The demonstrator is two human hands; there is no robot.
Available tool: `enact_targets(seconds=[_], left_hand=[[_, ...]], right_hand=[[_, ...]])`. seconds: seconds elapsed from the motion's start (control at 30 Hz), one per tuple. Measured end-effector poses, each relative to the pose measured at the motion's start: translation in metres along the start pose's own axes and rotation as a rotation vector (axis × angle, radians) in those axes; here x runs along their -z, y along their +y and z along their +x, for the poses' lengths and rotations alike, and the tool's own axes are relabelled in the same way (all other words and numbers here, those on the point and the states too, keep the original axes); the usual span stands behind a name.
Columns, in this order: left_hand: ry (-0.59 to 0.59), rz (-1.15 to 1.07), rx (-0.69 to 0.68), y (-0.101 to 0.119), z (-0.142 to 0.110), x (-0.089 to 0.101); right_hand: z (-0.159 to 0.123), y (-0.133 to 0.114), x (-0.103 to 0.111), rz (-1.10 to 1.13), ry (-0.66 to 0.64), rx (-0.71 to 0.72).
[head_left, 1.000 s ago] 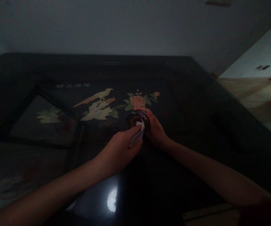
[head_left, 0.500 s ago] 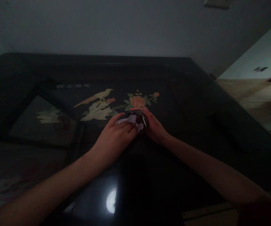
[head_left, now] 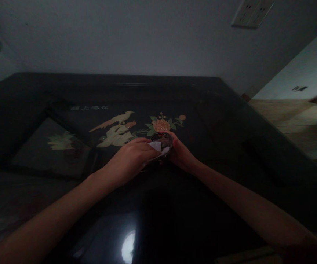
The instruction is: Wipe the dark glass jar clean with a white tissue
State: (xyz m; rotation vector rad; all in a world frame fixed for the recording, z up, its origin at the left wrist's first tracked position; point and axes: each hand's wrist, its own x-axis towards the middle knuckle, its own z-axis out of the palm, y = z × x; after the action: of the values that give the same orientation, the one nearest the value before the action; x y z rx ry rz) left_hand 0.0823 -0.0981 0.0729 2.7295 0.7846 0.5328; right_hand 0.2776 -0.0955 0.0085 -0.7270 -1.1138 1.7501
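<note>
Head view: left hand [head_left: 131,157], fingers together, pinches thin white cloth [head_left: 155,145] against round, dark, glassy vessel [head_left: 162,136]; right hand's [head_left: 182,154] curled fingers should brace steadily.

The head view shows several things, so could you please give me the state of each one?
Left hand: closed on the white cloth.
Right hand: curled around the glassy vessel.
White cloth: bunched, at the vessel's mouth.
Glassy vessel: held, mouth up.
Wall socket: no plugs in the visible part.
Tabletop: glossy, reflecting light.
</note>
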Motion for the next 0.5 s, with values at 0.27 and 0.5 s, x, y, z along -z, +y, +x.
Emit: enact_targets(seconds=[0.27, 0.5], left_hand=[[0.198, -0.251, 0.307, 0.003, 0.002, 0.003], [0.248, -0.494, 0.624, 0.042, 0.005, -0.001]], right_hand=[[-0.003, 0.000, -0.009, 0.022, -0.028, 0.081], [-0.015, 0.007, -0.025, 0.037, 0.183, 0.038]])
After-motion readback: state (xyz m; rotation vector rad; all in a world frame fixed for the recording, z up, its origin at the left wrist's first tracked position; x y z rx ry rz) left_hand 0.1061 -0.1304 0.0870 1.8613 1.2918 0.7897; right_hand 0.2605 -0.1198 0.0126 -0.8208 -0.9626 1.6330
